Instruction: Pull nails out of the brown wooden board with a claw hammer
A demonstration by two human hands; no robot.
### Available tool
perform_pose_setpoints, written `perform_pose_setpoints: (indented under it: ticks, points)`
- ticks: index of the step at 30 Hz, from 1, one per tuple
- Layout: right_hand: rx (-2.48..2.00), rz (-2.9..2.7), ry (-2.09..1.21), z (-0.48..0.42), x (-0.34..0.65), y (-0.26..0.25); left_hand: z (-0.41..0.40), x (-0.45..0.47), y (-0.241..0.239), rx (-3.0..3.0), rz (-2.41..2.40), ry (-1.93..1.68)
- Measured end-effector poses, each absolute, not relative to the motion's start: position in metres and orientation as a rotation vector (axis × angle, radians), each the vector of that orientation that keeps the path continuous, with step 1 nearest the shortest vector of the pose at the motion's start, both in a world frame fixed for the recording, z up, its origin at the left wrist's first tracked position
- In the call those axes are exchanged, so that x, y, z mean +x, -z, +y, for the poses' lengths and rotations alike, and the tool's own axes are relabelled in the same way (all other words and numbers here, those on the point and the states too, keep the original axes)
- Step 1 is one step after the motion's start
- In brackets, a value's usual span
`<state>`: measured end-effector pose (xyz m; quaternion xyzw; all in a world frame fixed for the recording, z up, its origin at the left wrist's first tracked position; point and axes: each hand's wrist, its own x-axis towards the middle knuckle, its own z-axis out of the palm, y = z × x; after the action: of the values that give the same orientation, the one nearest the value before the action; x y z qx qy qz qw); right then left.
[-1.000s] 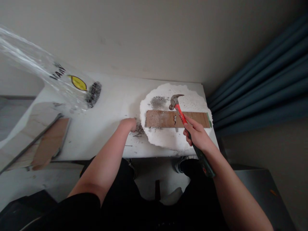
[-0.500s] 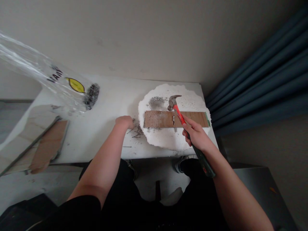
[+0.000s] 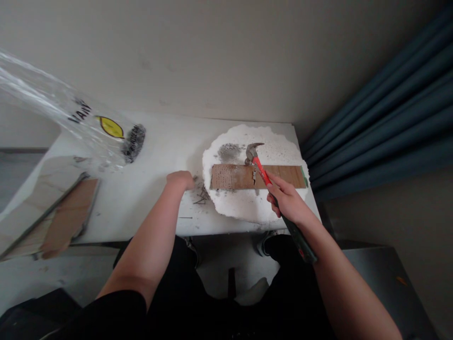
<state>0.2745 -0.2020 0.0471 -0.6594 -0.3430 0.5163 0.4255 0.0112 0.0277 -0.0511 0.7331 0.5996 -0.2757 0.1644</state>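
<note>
My right hand (image 3: 286, 198) is wrapped round the handle of a claw hammer (image 3: 261, 169). The hammer's head hovers over a wooden strip (image 3: 286, 176), near its far edge. Many small holes mark the strip's left part, and a jagged gap shows near its middle. Beneath it lies a rough-edged white slab (image 3: 244, 208). On the table just left of the slab, my left hand (image 3: 180, 179) is closed beside a small pile of nails (image 3: 202, 195). Its fingertips are hidden behind the back of the hand, so what they hold does not show.
A clear plastic bag with a yellow print (image 3: 112, 127) and dark contents stands at the left. Broken wooden pieces (image 3: 71, 219) lie at the white table's (image 3: 155, 141) left end. One loose nail (image 3: 186, 217) is near the front edge. Blue curtains (image 3: 389, 108) hang at right.
The view has shifted slightly. My left hand has moved a little to the left beside the nails. My right hand still holds the hammer in nearly the same place.
</note>
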Motion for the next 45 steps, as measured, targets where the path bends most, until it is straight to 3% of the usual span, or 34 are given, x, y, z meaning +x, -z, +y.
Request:
perform_pose_setpoints:
  ticks: [6,12,23,45]
  points:
    - [-1.645,-0.869,-1.292,-0.201,0.274,-0.047,0.038,0.014,0.027,2.139,1.896,0.051]
    - [-1.607,-0.902,-1.322,-0.199,0.272,-0.044,0.025,0.054,0.026,2.02,1.323,-0.602]
    - [-1.671,-0.915,-1.25,-0.197,0.276,-0.046,0.004,0.096,0.04,2.086,0.818,-0.747]
    - [-1.747,-0.923,-1.285,-0.199,0.278,-0.044,-0.009,0.121,0.046,1.997,1.001,-0.827]
